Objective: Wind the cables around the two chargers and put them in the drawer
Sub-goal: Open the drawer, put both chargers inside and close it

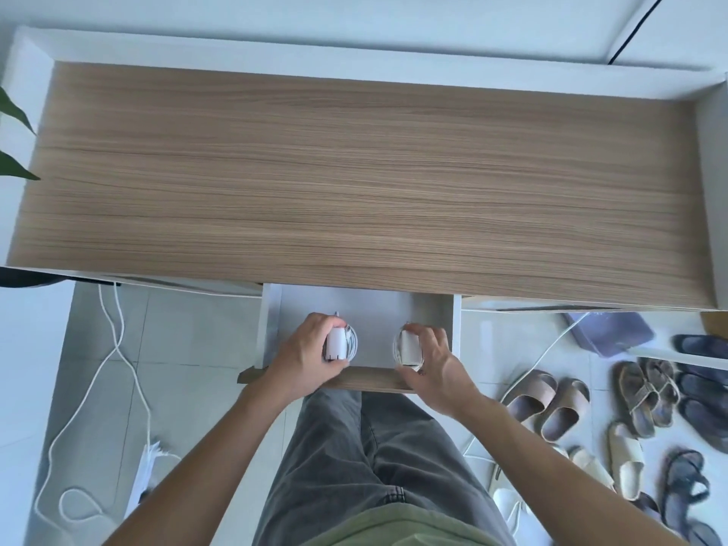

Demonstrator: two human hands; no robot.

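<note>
Both chargers wound: left hand [311,348] grips left charger [337,344], right hand [429,360] grips right charger [407,348]. Lower them flat into drawer [394,309], lower centre, apart, coils tucked.

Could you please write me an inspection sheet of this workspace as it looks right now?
Surface: wooden desk top, nothing seen on it.
Job's things: left charger and right charger, each white with its cable coiled around it, both inside the open drawer.
Clutter: sandals and slippers scattered on the floor at right; a grey flat item under the desk edge.
Grippers: left hand holds the left charger; right hand holds the right charger; both are over the drawer.
Cables: a loose white cord trails on the floor at left; another white cable lies at right.
Surroundings: tiled floor, green plant leaves at far left.
</note>
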